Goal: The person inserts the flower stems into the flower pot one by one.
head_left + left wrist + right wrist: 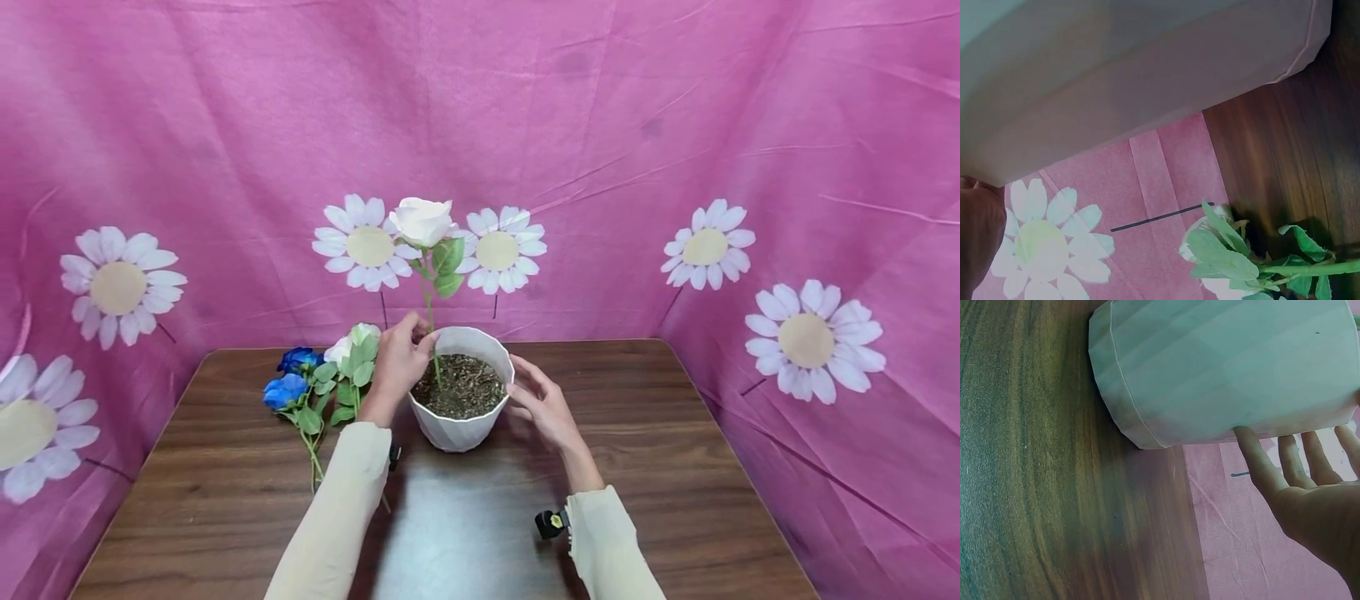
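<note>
Left hand (396, 360) pinches white rose (422, 222) by stem (429, 302), standing in soil (468, 387); right hand (547, 410), fingers (1261, 464) extended, touches white pot (459, 429).

Looks along the side of a big pale pot (1147, 81) toward pink cloth (1179, 169) and a leafy white flower (1232, 253).

Gives most of the upper part to the pot's faceted wall, slanting from the left edge up to the base at upper right, with a thin line along the base. Catches a shadowed piece of the left hand (982, 240) at the left edge, just under the pot's outline (cropped too tightly for reading the fingers). Shows below, on the cloth, a printed daisy (1041, 250) with white petals and a yellowish centre, partly behind the hand, plus a thin dark line (1160, 217) slanting toward the flower. Includes at lower right the flower's green leaves, partly covering the petals, and a stem running to the right edge, against the brown wooden tabletop (1266, 156).
</note>
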{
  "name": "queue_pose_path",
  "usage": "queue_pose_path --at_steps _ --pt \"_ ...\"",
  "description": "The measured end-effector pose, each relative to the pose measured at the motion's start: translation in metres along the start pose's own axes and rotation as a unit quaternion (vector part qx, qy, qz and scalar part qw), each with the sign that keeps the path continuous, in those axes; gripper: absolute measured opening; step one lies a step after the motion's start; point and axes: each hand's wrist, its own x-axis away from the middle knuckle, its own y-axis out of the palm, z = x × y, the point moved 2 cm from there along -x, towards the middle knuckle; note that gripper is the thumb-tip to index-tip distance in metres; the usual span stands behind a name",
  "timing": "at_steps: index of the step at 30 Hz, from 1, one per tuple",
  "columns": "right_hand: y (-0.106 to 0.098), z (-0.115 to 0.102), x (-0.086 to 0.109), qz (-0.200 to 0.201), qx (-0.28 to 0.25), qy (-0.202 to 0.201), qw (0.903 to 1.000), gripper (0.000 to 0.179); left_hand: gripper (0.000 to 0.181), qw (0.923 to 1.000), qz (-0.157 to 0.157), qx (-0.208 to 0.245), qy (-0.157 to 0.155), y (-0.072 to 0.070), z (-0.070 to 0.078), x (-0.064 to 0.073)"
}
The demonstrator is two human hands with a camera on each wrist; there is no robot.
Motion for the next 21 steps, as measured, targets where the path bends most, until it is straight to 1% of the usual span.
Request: queue_pose_path --at_steps 3,7,13,16,21 --pt "-0.0007 -0.0001 -0.0002 0.001 -0.001 -0.001 1.0000 0.055 0.014 1.0000 -0.002 -0.006 0.002 0.0000 -0.0003 0.0006" --pt "-0.0009 0.0015 -0.0011 -0.004 -0.005 0.001 1.0000 0.055 0.015 1.0000 -0.004 -0.004 -0.005 -0.0002 -0.0013 0.0013" --pt "-0.0005 -0.0013 -0.0017 -0.003 -0.003 -0.011 0.9999 0.055 0.012 0.9998 -0.018 0.003 -0.012 0.0026 0.0022 0.0014" --pt "-0.0007 -0.0005 -0.0018 -0.001 -0.003 -0.011 0.9999 0.055 0.012 0.9998 -0.017 0.006 -0.007 0.0043 0.0016 0.0018" --pt "-0.0004 0.0004 -0.0023 -0.001 -0.002 -0.007 1.0000 0.055 0.013 0.9996 -0.019 0.017 -0.015 0.0035 0.0004 0.0040"
